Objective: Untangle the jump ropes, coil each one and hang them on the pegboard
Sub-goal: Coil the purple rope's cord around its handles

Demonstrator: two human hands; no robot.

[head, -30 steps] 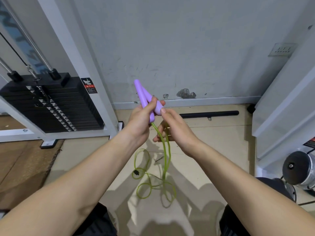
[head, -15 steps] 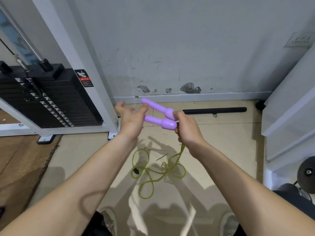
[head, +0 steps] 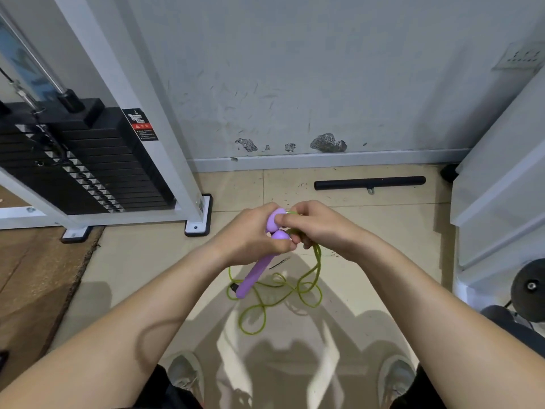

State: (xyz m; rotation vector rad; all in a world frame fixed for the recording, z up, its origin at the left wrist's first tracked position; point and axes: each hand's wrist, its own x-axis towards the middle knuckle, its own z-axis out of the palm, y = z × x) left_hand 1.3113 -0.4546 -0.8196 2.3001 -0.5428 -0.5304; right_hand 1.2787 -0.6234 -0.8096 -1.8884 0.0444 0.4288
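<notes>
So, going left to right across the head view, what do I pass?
Weight stack, white post, left hand gripping the purple handles, right hand holding the green rope, weight plate.

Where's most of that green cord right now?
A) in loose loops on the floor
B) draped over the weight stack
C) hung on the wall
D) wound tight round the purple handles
A: the green cord drops from the right hand and lies in loose loops on the floor.
</notes>
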